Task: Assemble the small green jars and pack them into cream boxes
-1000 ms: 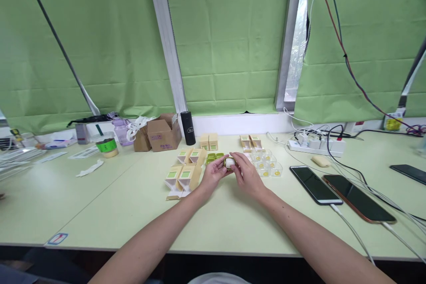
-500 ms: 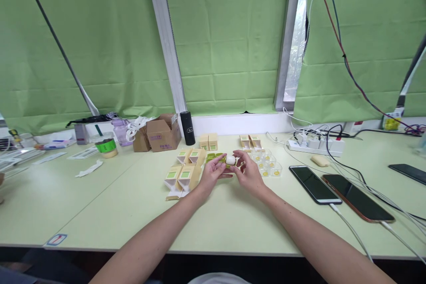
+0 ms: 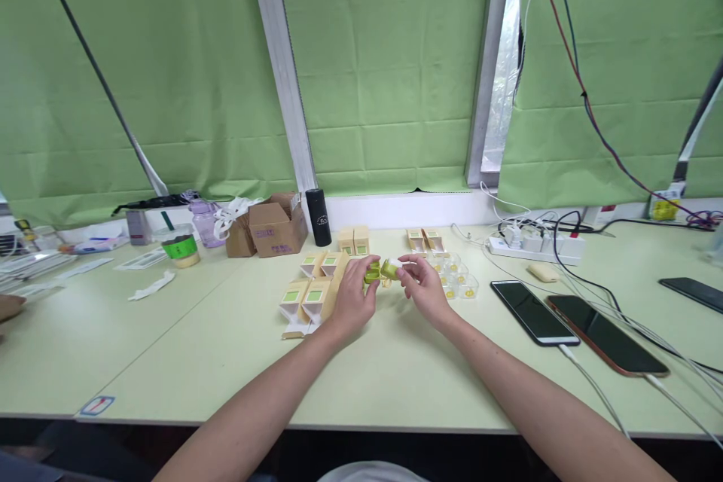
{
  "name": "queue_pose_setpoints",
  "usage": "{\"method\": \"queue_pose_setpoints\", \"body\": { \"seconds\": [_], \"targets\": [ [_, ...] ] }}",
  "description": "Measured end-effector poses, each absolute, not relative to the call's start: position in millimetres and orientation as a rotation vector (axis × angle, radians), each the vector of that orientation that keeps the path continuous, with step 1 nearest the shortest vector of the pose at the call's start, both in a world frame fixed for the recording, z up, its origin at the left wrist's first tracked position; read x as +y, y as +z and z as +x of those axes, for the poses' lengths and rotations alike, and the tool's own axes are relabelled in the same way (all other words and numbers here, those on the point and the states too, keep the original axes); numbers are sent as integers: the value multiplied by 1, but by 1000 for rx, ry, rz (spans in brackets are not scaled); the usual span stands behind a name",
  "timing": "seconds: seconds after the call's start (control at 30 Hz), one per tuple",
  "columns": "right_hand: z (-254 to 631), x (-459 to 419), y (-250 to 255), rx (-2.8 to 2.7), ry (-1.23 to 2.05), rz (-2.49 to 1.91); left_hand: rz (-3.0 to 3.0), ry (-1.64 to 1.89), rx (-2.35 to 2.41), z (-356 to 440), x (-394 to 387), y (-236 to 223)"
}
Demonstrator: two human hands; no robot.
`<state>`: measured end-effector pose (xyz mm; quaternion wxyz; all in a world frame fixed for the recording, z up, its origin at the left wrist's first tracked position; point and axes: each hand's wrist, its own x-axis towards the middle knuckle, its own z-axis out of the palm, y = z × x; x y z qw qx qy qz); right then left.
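Observation:
My right hand (image 3: 422, 285) pinches a small green container (image 3: 389, 268) with a white top, tilted and lifted over the table. Just left of it, the thumb and fingers of my left hand (image 3: 355, 295) close around another small green container (image 3: 371, 272), whose hollow side shows. My left palm hides part of the green pieces there. Under the gap between my hands lies a small yellowish piece, too small to name. Beside my left hand stand several open cardboard boxes (image 3: 315, 301) with green squares. Close to my right hand are several clear plastic cups (image 3: 460, 280) with yellow spots.
Small closed boxes (image 3: 354, 241) and two more open boxes (image 3: 426, 242) stand behind my hands. A black cylinder (image 3: 318, 217), a brown carton (image 3: 279, 226) and a drink cup (image 3: 181, 246) are further left. Two phones (image 3: 534, 314) with cables and a power strip (image 3: 536, 247) lie right.
The white-topped green container has gone from both hands to my right hand alone and tilted. My left hand has let go of it, turned and closed around another green container.

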<state>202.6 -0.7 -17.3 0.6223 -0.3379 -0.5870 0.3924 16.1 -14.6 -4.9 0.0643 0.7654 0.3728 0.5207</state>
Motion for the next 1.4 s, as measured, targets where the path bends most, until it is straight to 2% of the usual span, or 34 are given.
{"method": "queue_pose_setpoints", "body": {
  "seconds": [0.3,0.53,0.7,0.83,0.9,1.17,1.4],
  "targets": [
    [200,-4,-11,-1271,1046,-791,2788,1524,1112,17,-14,-10],
    [199,-5,-12,-1355,986,-824,2873,1556,1097,16,-12,-7],
    [209,-13,-2,-1600,687,-997,2758,1577,1124,16,-12,-7],
    [224,-20,18,-1918,14,-1556,2439,1590,1192,18,-11,-8],
    [232,-20,27,-1992,-165,-1775,2244,1595,1215,18,-9,-8],
    [263,-11,39,-2136,-302,-2107,1687,1624,1178,19,9,-14],
    [243,-18,29,-2300,-350,-1896,1546,1595,1121,17,16,-16]
  ]
}}
